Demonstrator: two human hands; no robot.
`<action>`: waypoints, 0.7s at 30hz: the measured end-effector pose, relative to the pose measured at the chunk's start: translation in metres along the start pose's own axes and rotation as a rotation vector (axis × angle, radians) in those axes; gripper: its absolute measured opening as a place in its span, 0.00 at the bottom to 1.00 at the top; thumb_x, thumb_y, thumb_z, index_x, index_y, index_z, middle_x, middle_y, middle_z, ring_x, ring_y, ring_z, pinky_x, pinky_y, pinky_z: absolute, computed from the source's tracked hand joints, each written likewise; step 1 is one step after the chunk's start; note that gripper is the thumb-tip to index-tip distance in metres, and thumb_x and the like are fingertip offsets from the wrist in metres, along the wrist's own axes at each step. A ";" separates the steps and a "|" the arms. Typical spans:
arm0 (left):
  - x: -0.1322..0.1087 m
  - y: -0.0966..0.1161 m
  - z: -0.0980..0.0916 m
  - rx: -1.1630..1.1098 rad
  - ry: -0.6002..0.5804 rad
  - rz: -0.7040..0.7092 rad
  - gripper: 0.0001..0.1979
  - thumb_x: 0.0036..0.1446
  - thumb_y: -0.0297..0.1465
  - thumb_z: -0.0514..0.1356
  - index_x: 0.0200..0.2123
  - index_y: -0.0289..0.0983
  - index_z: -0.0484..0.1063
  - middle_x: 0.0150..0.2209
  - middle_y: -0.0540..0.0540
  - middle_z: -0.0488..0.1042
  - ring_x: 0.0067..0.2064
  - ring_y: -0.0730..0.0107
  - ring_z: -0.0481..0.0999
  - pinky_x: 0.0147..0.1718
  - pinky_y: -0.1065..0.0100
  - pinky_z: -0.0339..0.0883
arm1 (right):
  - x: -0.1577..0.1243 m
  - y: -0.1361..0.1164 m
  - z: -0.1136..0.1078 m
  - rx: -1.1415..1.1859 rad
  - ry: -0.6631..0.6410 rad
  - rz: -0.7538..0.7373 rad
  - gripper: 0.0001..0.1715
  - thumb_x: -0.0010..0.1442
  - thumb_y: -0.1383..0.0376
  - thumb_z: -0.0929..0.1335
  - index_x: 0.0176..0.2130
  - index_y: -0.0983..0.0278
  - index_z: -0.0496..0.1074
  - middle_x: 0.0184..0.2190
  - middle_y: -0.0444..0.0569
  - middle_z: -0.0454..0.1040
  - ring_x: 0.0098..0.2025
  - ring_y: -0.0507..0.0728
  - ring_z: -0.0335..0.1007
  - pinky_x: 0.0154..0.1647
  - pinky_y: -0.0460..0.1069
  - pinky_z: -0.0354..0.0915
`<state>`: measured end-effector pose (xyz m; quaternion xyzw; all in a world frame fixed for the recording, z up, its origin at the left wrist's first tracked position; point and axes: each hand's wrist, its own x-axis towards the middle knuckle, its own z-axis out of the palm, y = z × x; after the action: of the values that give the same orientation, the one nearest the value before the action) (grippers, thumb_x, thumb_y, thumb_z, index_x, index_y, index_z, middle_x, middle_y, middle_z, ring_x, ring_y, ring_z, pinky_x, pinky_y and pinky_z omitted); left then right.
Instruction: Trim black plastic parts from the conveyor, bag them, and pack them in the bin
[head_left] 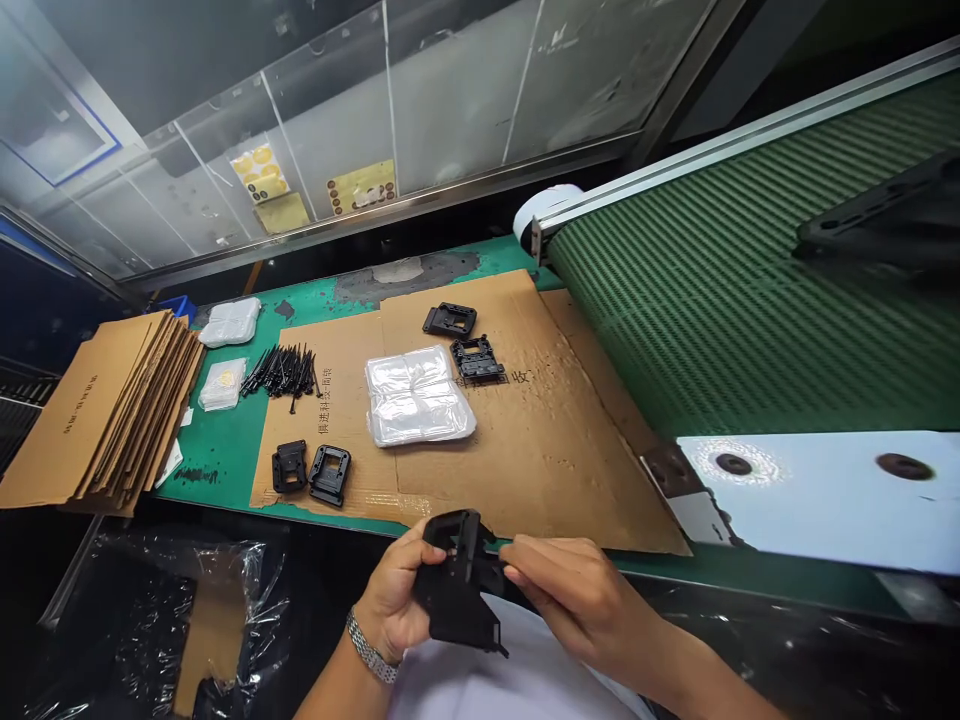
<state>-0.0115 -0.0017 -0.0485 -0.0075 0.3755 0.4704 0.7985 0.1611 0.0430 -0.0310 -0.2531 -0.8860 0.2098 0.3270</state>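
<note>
My left hand (397,595), with a metal watch band on the wrist, is closed around a black plastic part (459,590) with an open frame and a wide flat flap. I hold it tilted in front of my body, just off the table's near edge. My right hand (581,595) pinches at the part's right side. Whether a separate small piece sits between those fingertips is hidden. Beyond my hands, a stack of clear plastic bags (416,400) lies on flat cardboard (510,490). Black frame-shaped parts (330,474) rest at its near left, and two more (450,320) at the back.
Black cable ties or screw-like pins (283,372) lie piled left of the bags. Smaller bag packs (229,322) and stacked cardboard sheets (97,410) stand farther left. A green conveyor belt (712,270), carrying a black item (885,225), slopes along the right. Sticker sheets hang on the back panel.
</note>
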 end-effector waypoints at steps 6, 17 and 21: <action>-0.001 -0.004 0.004 0.096 0.069 0.055 0.09 0.41 0.24 0.60 0.31 0.32 0.70 0.19 0.53 0.68 0.18 0.80 0.65 0.21 0.75 0.58 | -0.001 -0.007 0.013 -0.071 -0.028 -0.095 0.20 0.61 0.72 0.54 0.22 0.63 0.62 0.15 0.41 0.60 0.17 0.48 0.53 0.19 0.46 0.47; -0.005 -0.005 -0.009 0.120 0.089 0.059 0.11 0.39 0.30 0.62 0.28 0.35 0.64 0.16 0.56 0.63 0.13 0.83 0.58 0.14 0.77 0.47 | -0.005 -0.025 0.000 0.007 -0.280 -0.255 0.18 0.61 0.72 0.53 0.22 0.62 0.59 0.16 0.42 0.64 0.17 0.50 0.54 0.19 0.47 0.46; -0.008 -0.004 -0.007 0.143 0.070 0.134 0.11 0.40 0.29 0.61 0.30 0.34 0.66 0.16 0.57 0.62 0.14 0.84 0.57 0.14 0.77 0.45 | 0.000 -0.029 0.005 0.031 -0.146 -0.142 0.18 0.61 0.73 0.53 0.22 0.62 0.58 0.16 0.42 0.62 0.18 0.49 0.54 0.20 0.47 0.47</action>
<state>-0.0142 -0.0123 -0.0502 0.0582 0.4356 0.4940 0.7503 0.1484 0.0189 -0.0187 -0.1684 -0.9199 0.2177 0.2795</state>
